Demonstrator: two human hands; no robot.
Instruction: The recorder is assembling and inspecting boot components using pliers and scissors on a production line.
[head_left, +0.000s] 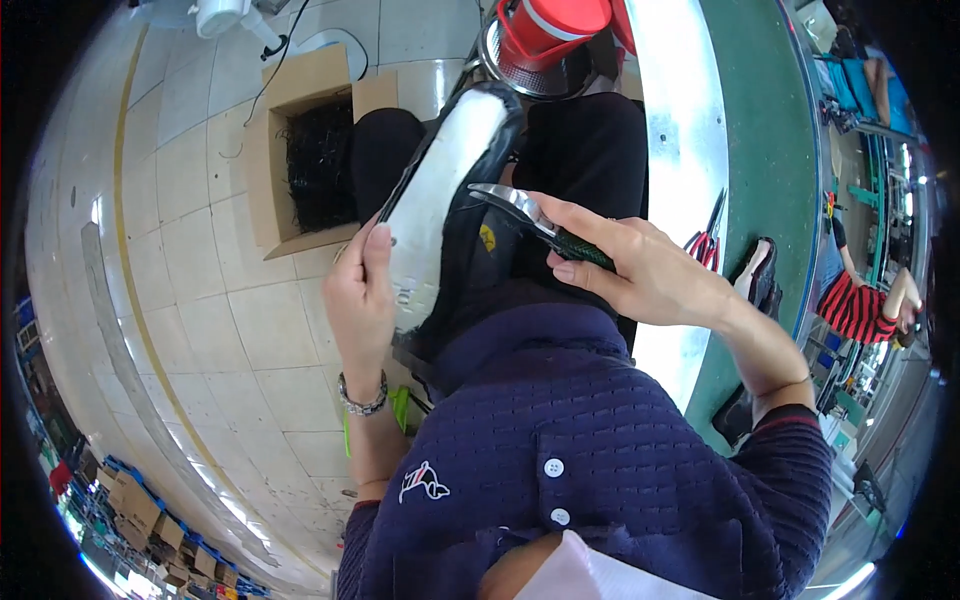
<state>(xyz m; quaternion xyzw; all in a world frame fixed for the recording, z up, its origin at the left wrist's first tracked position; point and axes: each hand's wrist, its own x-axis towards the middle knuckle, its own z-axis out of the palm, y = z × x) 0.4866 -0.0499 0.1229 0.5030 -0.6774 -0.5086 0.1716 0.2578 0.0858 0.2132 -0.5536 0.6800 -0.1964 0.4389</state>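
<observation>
My left hand [362, 285] grips the near left edge of a black shoe upper on a last, its white insole [428, 215] facing up and its toe pointing away from me. The thumb presses on the white surface. In my right hand [650, 268] is a pair of pliers [515, 204] with a silver curved head and a dark green handle. The pliers' tip is beside the shoe's right edge; whether it touches the black material I cannot tell. The shoe is over my lap, between my black-clad knees.
Left of my knees stands an open cardboard box [283, 232] with black scraps inside. A red bucket [550, 28] sits over a metal basket ahead. On my right runs a metal-edged green bench [765, 150], with red-handled tools [706, 248] and another shoe [757, 268]. Beyond it, a person in stripes [856, 306].
</observation>
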